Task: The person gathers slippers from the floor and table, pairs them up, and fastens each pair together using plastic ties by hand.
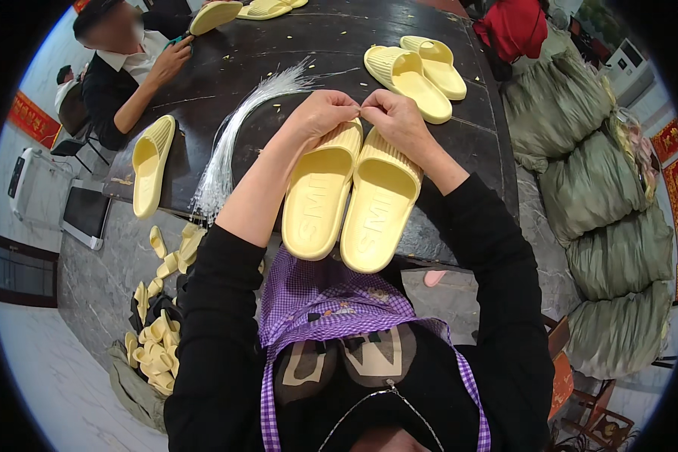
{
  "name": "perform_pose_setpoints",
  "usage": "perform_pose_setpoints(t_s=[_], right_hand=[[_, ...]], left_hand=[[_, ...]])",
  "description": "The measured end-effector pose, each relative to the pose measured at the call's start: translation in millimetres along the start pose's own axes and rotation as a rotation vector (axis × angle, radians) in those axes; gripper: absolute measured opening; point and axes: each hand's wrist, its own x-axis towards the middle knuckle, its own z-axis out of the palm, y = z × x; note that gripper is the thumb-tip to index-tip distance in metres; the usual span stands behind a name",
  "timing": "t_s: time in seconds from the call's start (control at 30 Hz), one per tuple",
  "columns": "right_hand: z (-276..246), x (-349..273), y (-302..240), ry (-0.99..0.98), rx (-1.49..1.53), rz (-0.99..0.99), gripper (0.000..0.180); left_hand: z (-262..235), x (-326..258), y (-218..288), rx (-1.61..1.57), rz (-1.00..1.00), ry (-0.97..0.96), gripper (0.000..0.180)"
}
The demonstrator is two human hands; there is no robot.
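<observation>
A pair of pale yellow ribbed slide slippers point(318, 197) lies side by side at the table's near edge, heels toward me. My left hand point(324, 117) and my right hand point(398, 124) meet just above their toe ends. Both hands are closed, thumbs and forefingers pinched almost together. Whatever is between the fingertips is too small to make out. Left of my forearm, a bundle of thin whitish strands point(237, 129) stretches over the dark table. Beyond my right hand sits another pair of yellow slippers point(410, 79).
A single slipper point(152, 167) rests on the table's left corner. Across the dark table point(316, 38), a person point(113, 68) holds teal-handled scissors point(179, 41) beside a slipper. More slippers point(157, 350) are heaped on the left floor. Stuffed grey-green sacks point(595, 173) line the right.
</observation>
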Motion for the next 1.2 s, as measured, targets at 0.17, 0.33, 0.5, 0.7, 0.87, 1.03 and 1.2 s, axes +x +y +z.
perform_pose_setpoints(t_s=[0.17, 0.33, 0.5, 0.7, 0.87, 1.03, 1.2], right_hand=[[-7.2, 4.9, 7.0, -0.002, -0.004, 0.028, 0.015], [-48.4, 15.6, 33.4, 0.006, -0.197, 0.052, 0.019], [-83.7, 50.5, 75.5, 0.007, -0.33, 0.079, 0.021], [-97.4, 85.0, 120.6, 0.045, -0.636, 0.173, 0.028], [-92.4, 86.5, 105.4, -0.016, -0.628, 0.354, 0.047], [-82.1, 110.7, 94.2, -0.016, -0.572, 0.391, 0.048], [-70.6, 132.2, 128.6, 0.025, -0.785, 0.416, 0.042]], left_hand=[[-7.4, -7.3, 0.9, 0.369, 0.373, 0.275, 0.014], [23.9, -90.1, 8.0, 1.079, 0.574, 0.481, 0.038], [52.8, -100.0, -2.7, 1.218, 0.376, 0.242, 0.043], [37.8, -62.2, -16.6, 1.154, 0.53, 0.403, 0.032], [-27.0, -31.0, 29.0, 1.189, 0.509, 0.505, 0.025], [-166.3, 43.2, 67.4, 1.235, 0.737, 0.818, 0.019], [-207.6, 88.0, 109.3, 0.883, 0.45, 0.798, 0.023]])
